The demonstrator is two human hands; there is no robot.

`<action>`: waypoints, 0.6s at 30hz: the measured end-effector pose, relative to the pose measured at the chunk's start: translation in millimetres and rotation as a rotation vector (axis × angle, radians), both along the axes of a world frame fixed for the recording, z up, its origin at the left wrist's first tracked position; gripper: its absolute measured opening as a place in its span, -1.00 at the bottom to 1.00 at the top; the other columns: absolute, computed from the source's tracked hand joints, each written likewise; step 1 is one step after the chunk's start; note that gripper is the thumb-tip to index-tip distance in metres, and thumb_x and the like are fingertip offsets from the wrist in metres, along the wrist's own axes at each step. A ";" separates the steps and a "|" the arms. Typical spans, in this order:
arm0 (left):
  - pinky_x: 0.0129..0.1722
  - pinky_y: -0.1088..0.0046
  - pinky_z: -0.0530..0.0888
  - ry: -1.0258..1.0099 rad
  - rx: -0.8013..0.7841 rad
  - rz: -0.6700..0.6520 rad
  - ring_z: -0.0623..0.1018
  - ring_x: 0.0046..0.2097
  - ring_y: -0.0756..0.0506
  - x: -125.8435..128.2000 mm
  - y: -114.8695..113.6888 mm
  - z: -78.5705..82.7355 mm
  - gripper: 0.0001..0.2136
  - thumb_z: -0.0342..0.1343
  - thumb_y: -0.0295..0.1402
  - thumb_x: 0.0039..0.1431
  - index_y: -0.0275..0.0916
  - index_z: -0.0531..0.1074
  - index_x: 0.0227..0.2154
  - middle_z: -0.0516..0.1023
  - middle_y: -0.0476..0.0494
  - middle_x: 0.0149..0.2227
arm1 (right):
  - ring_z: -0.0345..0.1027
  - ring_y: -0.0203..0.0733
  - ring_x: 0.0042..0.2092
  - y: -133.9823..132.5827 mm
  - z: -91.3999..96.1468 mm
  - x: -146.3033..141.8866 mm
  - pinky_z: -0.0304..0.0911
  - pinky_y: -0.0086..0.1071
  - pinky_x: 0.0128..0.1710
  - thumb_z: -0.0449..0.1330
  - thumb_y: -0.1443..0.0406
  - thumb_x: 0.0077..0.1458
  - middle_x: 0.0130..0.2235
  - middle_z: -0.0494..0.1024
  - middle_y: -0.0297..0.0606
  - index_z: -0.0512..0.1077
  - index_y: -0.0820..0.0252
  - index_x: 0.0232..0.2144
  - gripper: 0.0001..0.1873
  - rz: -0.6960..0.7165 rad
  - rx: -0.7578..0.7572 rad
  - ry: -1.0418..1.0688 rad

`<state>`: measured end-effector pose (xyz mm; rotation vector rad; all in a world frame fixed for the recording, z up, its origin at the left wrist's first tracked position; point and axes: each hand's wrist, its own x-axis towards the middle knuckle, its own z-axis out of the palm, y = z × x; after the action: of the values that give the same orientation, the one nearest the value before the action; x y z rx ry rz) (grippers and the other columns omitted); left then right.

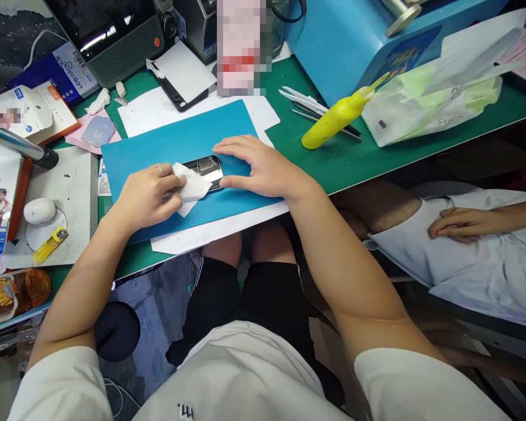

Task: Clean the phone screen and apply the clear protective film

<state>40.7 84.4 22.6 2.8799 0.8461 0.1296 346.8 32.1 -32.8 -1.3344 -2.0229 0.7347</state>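
Observation:
A dark, glossy smartphone (211,168) lies on a blue work mat (232,126), with light reflecting off its face. My left hand (146,196) pinches a white wipe (193,190), which covers the near left part of the phone. At the phone's right end is my right hand (263,169), thumb and fingers spread apart around that end. Its fingertips are at the phone's edge; whether they touch it I cannot tell. A ring shows on a finger of my left hand.
A yellow bottle (333,120) lies right of the mat by thin tools. Behind stand a blue machine (333,41) and a phone-like frame (179,96) under white paper. A lighter (50,245) and white earbud case (39,210) lie left. Another person's hands (464,222) rest at right.

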 end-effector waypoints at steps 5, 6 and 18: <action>-0.22 0.18 0.47 0.032 -0.009 -0.006 0.59 -0.06 -0.33 1.8 -6.8 -1.9 -0.58 0.00 -0.29 0.41 -0.21 0.67 0.15 0.60 -0.31 -0.07 | 0.28 0.50 0.50 2.5 -4.6 2.2 0.19 0.49 0.50 0.33 -0.43 0.17 0.46 0.51 -0.03 0.40 -0.06 0.53 0.08 0.009 -0.010 0.008; -0.19 0.16 0.48 0.037 -0.009 -0.014 0.57 -0.06 -0.33 3.6 -6.8 -3.7 -0.57 0.03 -0.29 0.39 -0.21 0.64 0.19 0.59 -0.32 -0.04 | 0.28 0.50 0.50 2.4 -5.3 2.6 0.20 0.50 0.48 0.36 -0.41 0.16 0.47 0.50 -0.03 0.30 -0.08 0.58 0.13 0.010 -0.013 0.009; 0.06 -0.04 0.50 0.056 -0.010 -0.102 0.51 -0.04 -0.37 52.9 13.8 -15.1 -0.59 0.04 -0.29 0.40 -0.25 0.55 0.20 0.50 -0.38 0.03 | 0.25 0.52 0.51 4.7 -16.0 5.2 0.20 0.48 0.49 0.49 -0.28 0.11 0.54 0.37 0.02 -0.24 -0.07 0.73 0.48 0.091 0.039 -0.054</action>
<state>93.7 98.3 7.5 2.9228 0.7042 0.0345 352.0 36.8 -48.8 -1.2595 -2.1416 0.7033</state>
